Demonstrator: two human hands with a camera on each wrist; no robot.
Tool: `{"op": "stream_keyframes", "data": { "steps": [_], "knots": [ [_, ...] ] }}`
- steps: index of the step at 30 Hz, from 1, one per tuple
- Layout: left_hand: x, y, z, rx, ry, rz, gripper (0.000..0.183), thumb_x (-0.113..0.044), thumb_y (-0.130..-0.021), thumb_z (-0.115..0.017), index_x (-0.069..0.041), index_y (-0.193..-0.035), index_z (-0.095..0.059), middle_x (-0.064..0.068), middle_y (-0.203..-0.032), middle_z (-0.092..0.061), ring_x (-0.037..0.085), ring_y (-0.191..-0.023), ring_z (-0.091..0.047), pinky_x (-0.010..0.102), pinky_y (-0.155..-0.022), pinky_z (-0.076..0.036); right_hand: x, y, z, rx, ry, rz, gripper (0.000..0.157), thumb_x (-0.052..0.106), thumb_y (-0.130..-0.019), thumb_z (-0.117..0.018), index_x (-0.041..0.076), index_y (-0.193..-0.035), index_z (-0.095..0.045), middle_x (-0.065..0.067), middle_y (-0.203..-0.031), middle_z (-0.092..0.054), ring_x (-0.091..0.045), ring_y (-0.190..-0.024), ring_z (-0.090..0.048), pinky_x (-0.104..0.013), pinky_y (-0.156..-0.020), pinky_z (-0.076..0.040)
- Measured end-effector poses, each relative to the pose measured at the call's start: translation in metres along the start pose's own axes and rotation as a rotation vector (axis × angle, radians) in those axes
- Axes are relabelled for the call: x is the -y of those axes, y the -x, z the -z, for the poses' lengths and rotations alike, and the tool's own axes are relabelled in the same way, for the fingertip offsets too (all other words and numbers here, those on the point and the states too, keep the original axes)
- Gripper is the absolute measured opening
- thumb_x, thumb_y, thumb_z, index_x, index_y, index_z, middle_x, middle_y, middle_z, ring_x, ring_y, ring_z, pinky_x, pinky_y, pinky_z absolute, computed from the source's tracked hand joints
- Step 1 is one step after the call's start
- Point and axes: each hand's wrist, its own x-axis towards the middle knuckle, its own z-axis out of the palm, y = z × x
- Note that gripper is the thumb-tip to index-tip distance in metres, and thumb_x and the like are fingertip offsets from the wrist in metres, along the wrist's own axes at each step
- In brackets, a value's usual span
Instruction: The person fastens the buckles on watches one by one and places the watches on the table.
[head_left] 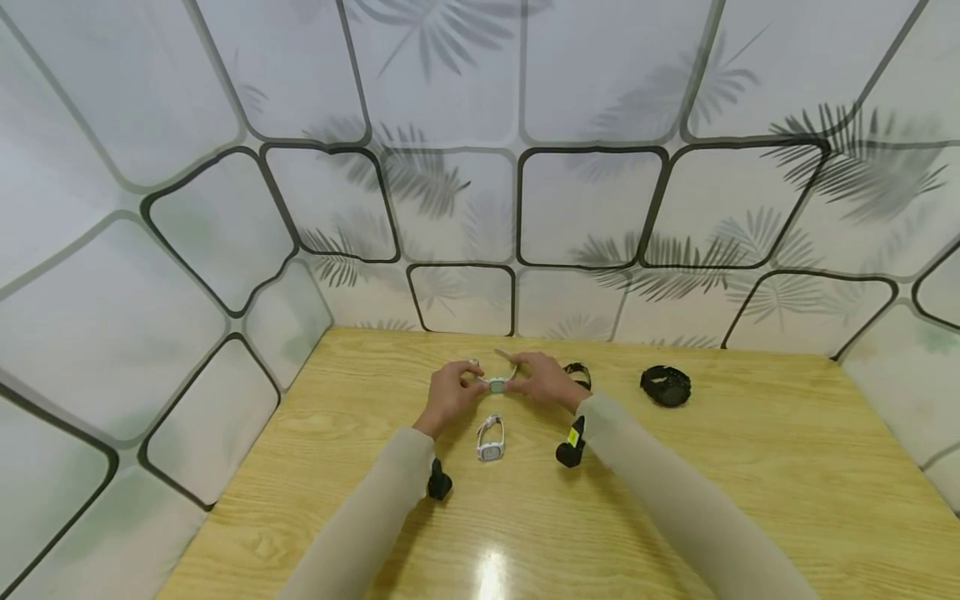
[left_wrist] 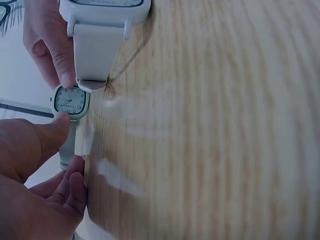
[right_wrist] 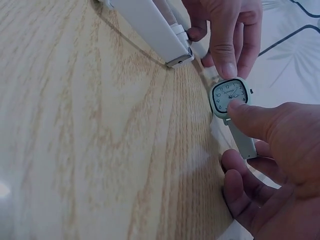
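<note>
Both hands hold a pale green wristwatch with a squarish dial over the far part of the table. My left hand pinches it at the left side of the case. From the right, my right hand pinches the other side, its thumb on the case edge. The dial faces up toward the person, and the strap ends spread out behind the fingers. Nearer the person, a white wristwatch rests on the table with its strap closed in a loop; its white strap looms large in the left wrist view.
A dark wristwatch lies partly hidden behind the right wrist. Farther right sits a chunky black wristwatch. The wooden table meets a patterned fabric wall at the back and left. Small black cameras hang under both wrists.
</note>
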Motion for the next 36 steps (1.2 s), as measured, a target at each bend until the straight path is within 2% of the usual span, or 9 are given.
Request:
{"op": "stream_keyframes", "data": {
  "steps": [4,10,14,19,27,36],
  "knots": [
    [0.0,0.001,-0.002,-0.023,0.041,-0.029,0.021,-0.004,-0.089,-0.081,0.004,-0.107,-0.074,0.019,-0.123,-0.07,0.031,-0.092,-0.073,0.04,-0.078,-0.06,0.001,0.001,-0.001,-0.007,-0.003,0.008,0.065,0.029,-0.094,-0.079,0.001,-0.147,-0.054,-0.021,-0.151,-0.051,-0.042,-0.139,-0.046,-0.057,-0.112,-0.04],
    [-0.002,0.002,-0.003,-0.037,0.109,-0.026,0.024,0.001,-0.088,-0.08,0.008,-0.11,-0.072,0.022,-0.125,-0.068,0.036,-0.102,-0.073,0.043,-0.084,-0.061,0.001,0.002,0.0,-0.01,-0.02,0.006,0.066,0.027,-0.093,-0.08,0.002,-0.147,-0.054,-0.02,-0.147,-0.055,-0.029,-0.104,-0.068,-0.046,-0.091,-0.055],
    [-0.003,0.003,-0.003,-0.033,0.12,-0.012,0.026,0.0,-0.088,-0.079,0.008,-0.112,-0.072,0.025,-0.136,-0.062,0.037,-0.104,-0.072,0.042,-0.083,-0.061,0.003,0.004,0.001,-0.001,-0.049,-0.006,0.066,0.026,-0.093,-0.08,0.003,-0.148,-0.053,-0.019,-0.142,-0.059,-0.021,-0.091,-0.07,-0.038,-0.077,-0.058],
    [-0.003,0.004,-0.003,-0.033,0.135,0.007,0.027,0.0,-0.088,-0.08,0.007,-0.113,-0.073,0.024,-0.144,-0.056,0.036,-0.106,-0.072,0.041,-0.084,-0.061,0.004,0.006,0.002,0.012,-0.108,-0.022,0.067,0.023,-0.093,-0.08,0.003,-0.15,-0.051,-0.018,-0.124,-0.068,-0.017,-0.077,-0.07,-0.034,-0.063,-0.057],
    [-0.005,0.008,0.0,-0.034,0.175,0.008,0.03,0.0,-0.087,-0.081,0.008,-0.115,-0.072,0.023,-0.146,-0.055,0.037,-0.108,-0.071,0.04,-0.084,-0.061,0.003,0.009,0.002,0.007,-0.166,-0.01,0.069,0.019,-0.093,-0.08,0.004,-0.152,-0.048,-0.017,-0.109,-0.074,-0.02,-0.073,-0.072,-0.035,-0.064,-0.06],
    [-0.009,0.007,0.006,-0.042,0.218,0.003,0.027,-0.002,-0.09,-0.079,0.007,-0.115,-0.073,0.022,-0.148,-0.053,0.039,-0.109,-0.07,0.039,-0.081,-0.062,0.007,0.012,0.005,-0.022,-0.168,0.03,0.068,0.017,-0.093,-0.08,0.003,-0.152,-0.048,-0.014,-0.1,-0.076,-0.021,-0.079,-0.074,-0.036,-0.064,-0.06]
  ]
}}
